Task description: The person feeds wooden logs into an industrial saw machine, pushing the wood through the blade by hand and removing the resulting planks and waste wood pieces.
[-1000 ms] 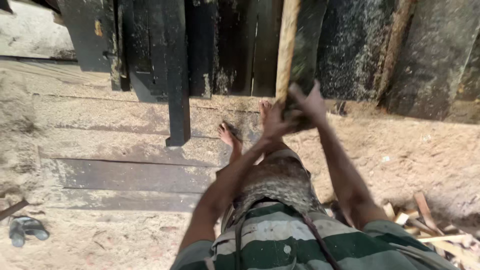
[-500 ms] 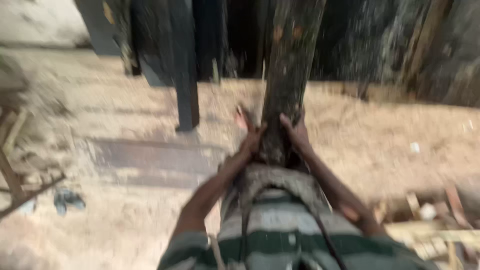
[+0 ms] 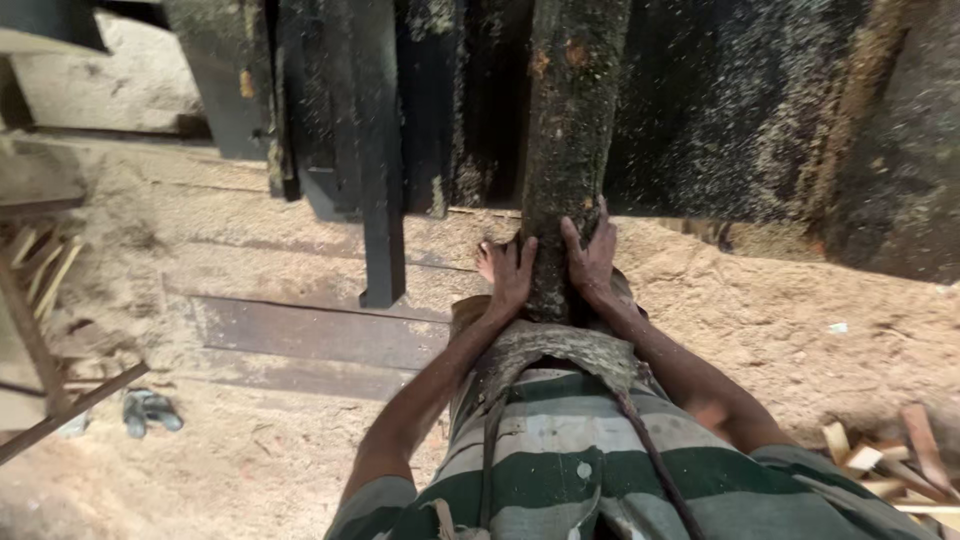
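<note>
Shirt: striped green and pale cloth (image 3: 600,480) fills the bottom edge, nearest the camera, with a dusty wrap at the waist
Left hand: the left hand (image 3: 510,275) lies flat against the left flank of the log, fingers spread and pointing up along it
Right hand: the right hand (image 3: 590,258) presses the right flank, fingers also spread; it sits slightly higher on the bark than the other
Grip: both palms clamp the log between them, one each side, close together with only the trunk's width apart
Log: a rough, bark-covered log (image 3: 570,140) rises straight away from the body; its near end sits between the palms just above the waist, its far end runs out past the top edge
Long axis: runs from the body forward and up in the picture, in line with both forearms; neither hand is clearly the nearer, the right reaching a little further
Foot: a bare foot (image 3: 487,262) shows just left of the left hand, on sawdust
Ground: sawdust floor (image 3: 780,320) with flat planks (image 3: 310,335) to the left and wood offcuts (image 3: 900,450) at the right
Far: dark upright timbers (image 3: 380,150) stand behind, specks of sawdust in the air
Change: half a second ago the hands held the same spot on the log; the view is now steadier and sharper
</note>
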